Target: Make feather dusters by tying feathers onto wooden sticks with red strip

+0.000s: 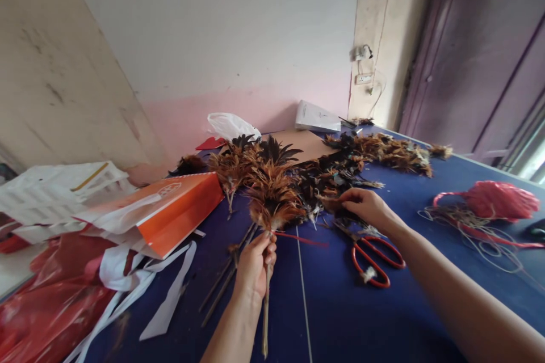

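My left hand (254, 264): grip closed around stick of one half-made feather duster (272, 195), held upright over blue table (340, 317). My right hand (369, 205): fingertips pinched together on one loose feather (330, 201) at edge of feather pile (340, 173). One pair of red scissors (374, 261) lies just beside right wrist. Two bare sticks (221, 286) lie left of duster. One orange paper bag (170, 210) far left, one pink string bundle (500, 201) far right.

Soft, fluffy brown-black feathers (272, 193) are covering a thin wooden stick (266, 317); glossy red-handled scissors (374, 258) are lying on the smooth matt blue table (383, 317); the orange paper bag (170, 210) is showing a slight sheen.
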Action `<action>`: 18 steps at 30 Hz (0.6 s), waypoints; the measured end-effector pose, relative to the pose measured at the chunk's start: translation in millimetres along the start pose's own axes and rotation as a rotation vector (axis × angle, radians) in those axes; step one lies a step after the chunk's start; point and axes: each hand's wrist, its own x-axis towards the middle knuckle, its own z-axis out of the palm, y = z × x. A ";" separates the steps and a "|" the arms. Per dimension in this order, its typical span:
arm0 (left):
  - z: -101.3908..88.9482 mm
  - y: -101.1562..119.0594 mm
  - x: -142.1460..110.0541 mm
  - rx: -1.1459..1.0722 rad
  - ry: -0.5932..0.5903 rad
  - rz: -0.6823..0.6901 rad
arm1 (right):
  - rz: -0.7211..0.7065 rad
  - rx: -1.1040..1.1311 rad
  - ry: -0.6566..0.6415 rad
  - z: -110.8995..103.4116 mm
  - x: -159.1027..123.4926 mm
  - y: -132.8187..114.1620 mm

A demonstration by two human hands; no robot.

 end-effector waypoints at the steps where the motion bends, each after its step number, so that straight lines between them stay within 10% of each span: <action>1: 0.3 -0.3 -0.3 0.002 -0.001 0.004 | -0.045 0.008 -0.002 -1.3 -2.5 -1.4; 9: -2.3 1.0 -0.8 0.027 0.008 0.054 | -0.346 -0.259 0.151 7.7 -8.1 -6.5; 18: 4.9 -0.1 -5.9 0.133 0.014 0.136 | -0.476 -0.762 -0.162 44.6 -32.4 -35.3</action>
